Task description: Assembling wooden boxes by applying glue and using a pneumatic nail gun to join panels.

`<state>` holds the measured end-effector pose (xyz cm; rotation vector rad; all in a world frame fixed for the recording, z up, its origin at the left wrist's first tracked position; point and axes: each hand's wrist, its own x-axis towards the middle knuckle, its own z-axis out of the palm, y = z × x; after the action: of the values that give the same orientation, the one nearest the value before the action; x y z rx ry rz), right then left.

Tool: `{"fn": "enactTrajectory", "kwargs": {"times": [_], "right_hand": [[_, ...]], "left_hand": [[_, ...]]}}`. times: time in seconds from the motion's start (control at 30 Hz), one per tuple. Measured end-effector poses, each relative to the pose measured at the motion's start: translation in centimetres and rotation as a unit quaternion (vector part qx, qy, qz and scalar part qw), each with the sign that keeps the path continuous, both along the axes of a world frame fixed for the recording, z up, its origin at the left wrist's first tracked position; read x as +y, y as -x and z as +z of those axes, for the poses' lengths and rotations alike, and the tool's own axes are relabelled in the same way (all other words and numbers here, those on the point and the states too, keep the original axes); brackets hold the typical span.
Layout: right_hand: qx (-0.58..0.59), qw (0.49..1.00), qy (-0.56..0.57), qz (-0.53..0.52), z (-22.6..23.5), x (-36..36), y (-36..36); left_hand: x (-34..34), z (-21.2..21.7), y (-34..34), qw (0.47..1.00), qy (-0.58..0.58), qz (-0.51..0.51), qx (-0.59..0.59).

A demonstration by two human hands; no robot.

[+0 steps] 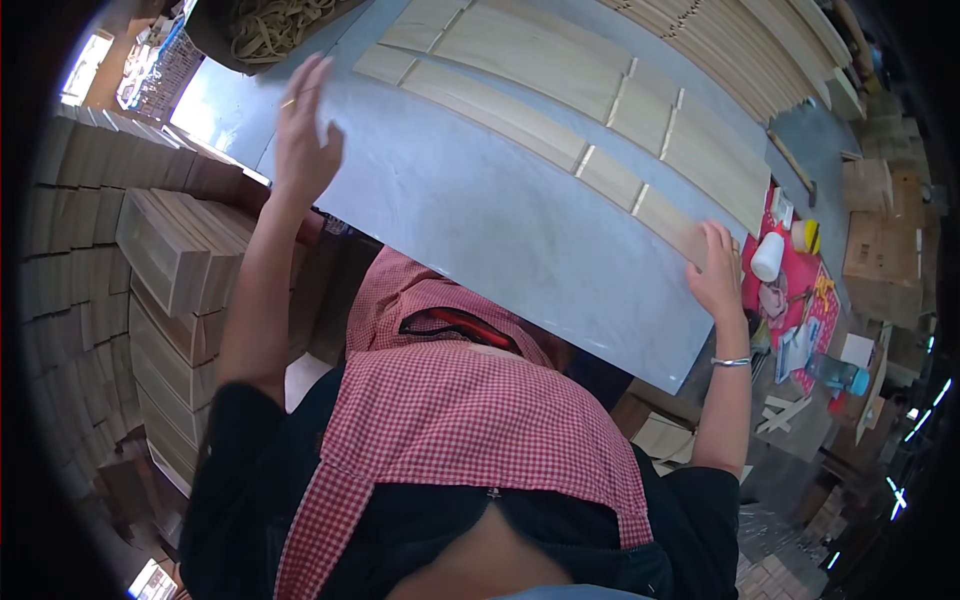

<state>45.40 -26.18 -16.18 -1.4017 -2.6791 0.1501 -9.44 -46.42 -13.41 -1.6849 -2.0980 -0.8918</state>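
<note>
The largest thing is the grey-blue worktable (500, 240), which stands slantwise before the person. Beside it on the left, shallow wooden frames (160, 250) are piled high; whether they have bottoms, I cannot tell. The red checked apron (470, 420) has a dark-edged opening (460, 325) that shows red inside. On the far half of the table lie flat, pale wooden panels (540, 55), and nearer to the person, a narrow row of boards (490, 113) is parallel to them. At the upper left corner, a dark bin (208, 40) holds a loose heap of tan flat bands (285, 25). The left hand (308, 140) is raised near this bin, fingers extended, thumb apart, holding nothing. The right hand (715, 268), with fingers loosely spread, is at the near right end of the narrow row, gripping nothing. Beyond it, there are a capped clear bottle (835, 373), whose content I cannot tell, and a smaller white bottle (768, 257).
</note>
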Motion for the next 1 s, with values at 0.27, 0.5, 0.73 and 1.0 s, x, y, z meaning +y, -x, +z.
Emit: {"fn": "enactTrajectory", "kwargs": {"times": [0.27, 0.5, 0.73, 1.0], "right_hand": [[-0.050, 0.998, 0.027, 0.002, 4.2, -0.2, 0.4], [-0.029, 0.997, -0.071, -0.021, 5.5, -0.8, 0.9], [-0.006, 0.986, -0.082, -0.145, 3.3, -1.3, 5.1], [0.196, 0.975, 0.103, -0.027, 3.3, -7.0, 13.8]], "left_hand": [[7.4, -2.9, 6.4, 0.946, 0.221, 0.008, 0.236], [7.4, 0.2, 6.5, 0.934, 0.298, -0.028, 0.196], [5.7, 0.3, -1.7, 0.922, 0.356, -0.109, 0.104], [6.2, -0.2, -4.6, 0.920, 0.360, -0.145, -0.049]]}}
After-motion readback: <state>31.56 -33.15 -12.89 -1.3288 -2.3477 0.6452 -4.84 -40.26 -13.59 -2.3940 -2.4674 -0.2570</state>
